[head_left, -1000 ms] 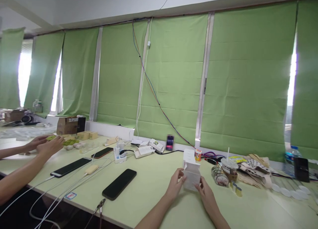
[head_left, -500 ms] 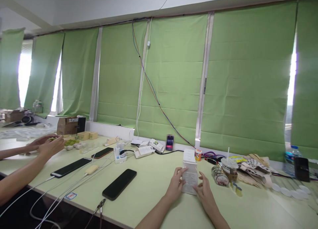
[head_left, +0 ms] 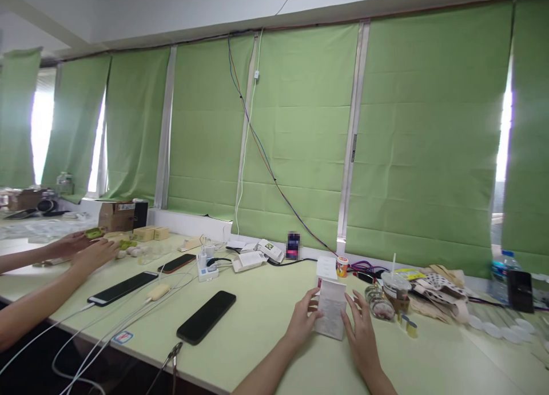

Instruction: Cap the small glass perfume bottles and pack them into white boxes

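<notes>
A small white carton (head_left: 330,314) with fine grey print stands or leans on the table in front of me, with its top flap raised. My left hand (head_left: 303,318) grips its left edge, fingers curled at the side and thumb on the near face. At the right edge is my right hand (head_left: 359,326), its thumb against the carton and its fingers stretched up along the side. Directly behind stands another white box (head_left: 326,267), with an orange and white tub (head_left: 342,266) beside it.
Left of me lie a black phone (head_left: 206,318), a charging phone (head_left: 123,288), a power strip (head_left: 207,269) and white cables. A lidded cup (head_left: 395,285), a wrapped packet (head_left: 380,303) and gold rolls (head_left: 410,328) stand to the right. At far left, another person's hands (head_left: 92,255) handle a green object.
The carton has shifted slightly right and toward me, apart from the box behind, and its top flap stands out more. My right hand's fingers have spread upward along its edge.
</notes>
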`<state>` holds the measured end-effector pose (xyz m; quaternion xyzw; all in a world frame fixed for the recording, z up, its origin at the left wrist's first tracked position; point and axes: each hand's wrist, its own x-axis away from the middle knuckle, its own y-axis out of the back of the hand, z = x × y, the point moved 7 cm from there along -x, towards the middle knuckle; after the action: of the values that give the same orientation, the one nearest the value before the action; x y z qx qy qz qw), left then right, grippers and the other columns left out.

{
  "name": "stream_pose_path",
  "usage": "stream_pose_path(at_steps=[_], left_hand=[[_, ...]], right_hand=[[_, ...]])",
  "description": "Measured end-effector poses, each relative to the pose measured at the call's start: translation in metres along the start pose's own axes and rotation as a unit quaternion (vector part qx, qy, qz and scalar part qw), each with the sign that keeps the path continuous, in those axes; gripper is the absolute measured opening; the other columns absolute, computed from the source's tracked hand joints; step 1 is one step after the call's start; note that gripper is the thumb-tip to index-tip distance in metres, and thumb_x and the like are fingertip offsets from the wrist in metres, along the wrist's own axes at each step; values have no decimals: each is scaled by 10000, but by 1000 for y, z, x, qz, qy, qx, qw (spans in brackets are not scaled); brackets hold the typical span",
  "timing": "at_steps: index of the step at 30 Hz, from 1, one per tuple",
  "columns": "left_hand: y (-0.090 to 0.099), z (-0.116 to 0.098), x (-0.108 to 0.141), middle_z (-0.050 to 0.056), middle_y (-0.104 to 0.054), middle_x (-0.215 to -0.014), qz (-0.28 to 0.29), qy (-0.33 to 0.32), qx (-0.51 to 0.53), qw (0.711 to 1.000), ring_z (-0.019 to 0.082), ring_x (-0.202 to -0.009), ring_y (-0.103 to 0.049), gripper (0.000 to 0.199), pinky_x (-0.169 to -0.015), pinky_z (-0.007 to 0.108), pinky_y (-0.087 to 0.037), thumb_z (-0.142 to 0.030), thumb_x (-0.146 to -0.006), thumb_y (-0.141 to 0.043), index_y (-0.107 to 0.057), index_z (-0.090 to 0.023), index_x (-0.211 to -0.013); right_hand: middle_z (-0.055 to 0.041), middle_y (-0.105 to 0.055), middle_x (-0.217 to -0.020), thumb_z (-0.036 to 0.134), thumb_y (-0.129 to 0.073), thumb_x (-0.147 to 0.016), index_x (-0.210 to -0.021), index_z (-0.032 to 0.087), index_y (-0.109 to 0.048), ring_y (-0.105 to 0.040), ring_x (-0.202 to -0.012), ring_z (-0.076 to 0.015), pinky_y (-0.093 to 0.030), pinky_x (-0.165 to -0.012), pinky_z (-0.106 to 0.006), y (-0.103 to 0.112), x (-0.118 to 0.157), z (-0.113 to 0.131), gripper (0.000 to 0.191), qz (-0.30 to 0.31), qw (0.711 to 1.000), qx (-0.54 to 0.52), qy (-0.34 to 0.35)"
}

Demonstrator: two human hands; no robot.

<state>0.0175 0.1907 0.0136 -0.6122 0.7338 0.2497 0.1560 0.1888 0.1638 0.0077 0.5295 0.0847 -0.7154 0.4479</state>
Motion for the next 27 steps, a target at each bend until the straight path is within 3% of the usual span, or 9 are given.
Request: stream_pose_path(at_steps=[5,11,17,27], left_hand=[[1,0,0,47,-639,-1178,-4,-14,-6,1000,180,-930,-613,627,-831,336,-517,-60,-679,-504,-508,-221,-1284],[5,6,0,61,-558,-1310,-15,-13,12,1000,218,-953,-626,618,-834,358,-528,-92,-652,-567,-550,-234,-1254],[4,9,-2,39,-705,-1076,-9,-4,34,999,208,-880,-647,561,-828,359,-531,-118,-665,-600,-588,-224,-1216],[5,9,-1,41,-672,-1089,-10,-10,-3,1000,198,-919,-626,565,-808,341,-547,-167,-696,-615,-551,-243,-1252]], right_hand=[[-113,-517,-1246,366,-375,-928,-1292,199,-451,-457,-1190,-261,-371,-1017,-468,-5,2,-6,408,23,999,-22,-3],[-96,-516,-1263,322,-416,-917,-1322,225,-446,-469,-1187,-245,-390,-1010,-435,-8,5,-8,417,42,998,-53,9],[-86,-486,-1169,299,-417,-912,-1358,250,-408,-486,-1131,-227,-426,-962,-385,-5,4,0,449,50,995,-81,9],[-68,-403,-1062,334,-399,-914,-1426,244,-268,-515,-872,-187,-461,-827,-347,-13,7,2,536,81,991,-109,-3]])
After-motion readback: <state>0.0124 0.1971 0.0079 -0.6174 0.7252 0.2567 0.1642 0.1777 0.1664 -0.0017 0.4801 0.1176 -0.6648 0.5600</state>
